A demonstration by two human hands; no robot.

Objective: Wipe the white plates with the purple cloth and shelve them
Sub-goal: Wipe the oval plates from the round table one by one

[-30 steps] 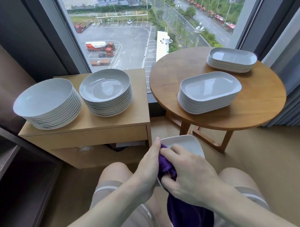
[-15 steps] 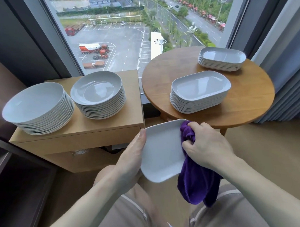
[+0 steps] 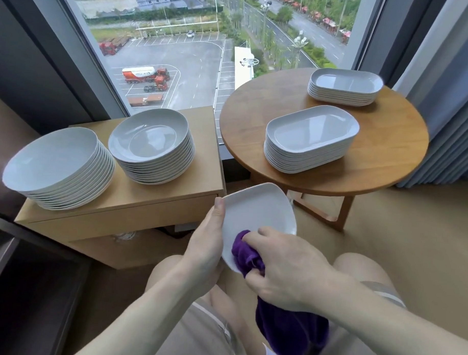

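The white plate [image 3: 255, 212] is held tilted above the person's lap, its face toward the camera, at about 6 o'clock in the view. The left hand [image 3: 206, 245] grips its left edge, thumb lying along the rim and fingers curled behind it. The right hand [image 3: 285, 269] pinches the purple cloth [image 3: 247, 253] in a closed grip and presses a bunched part of it against the lower face of the plate; the rest of the cloth hangs below the wrist, down toward 5 o'clock.

At 2 o'clock from the plate stands a round wooden worktop [image 3: 387, 156]. A stack of oblong white plates [image 3: 308, 142] sits near its front edge, and a lower stack of oblong plates [image 3: 343, 87] sits at its far side, toward 1 o'clock, well apart from the first.

At 10 o'clock is a light wooden cabinet [image 3: 125, 213] whose top serves as a worktop. It carries two stacks of round white plates just beside each other: the right round stack [image 3: 151, 148] and, at 9 o'clock, the left round stack [image 3: 58, 168].

Behind both, at 12 o'clock, a large window [image 3: 192, 56] looks down on a parking lot and road. A grey curtain [image 3: 456, 92] hangs at 3 o'clock.
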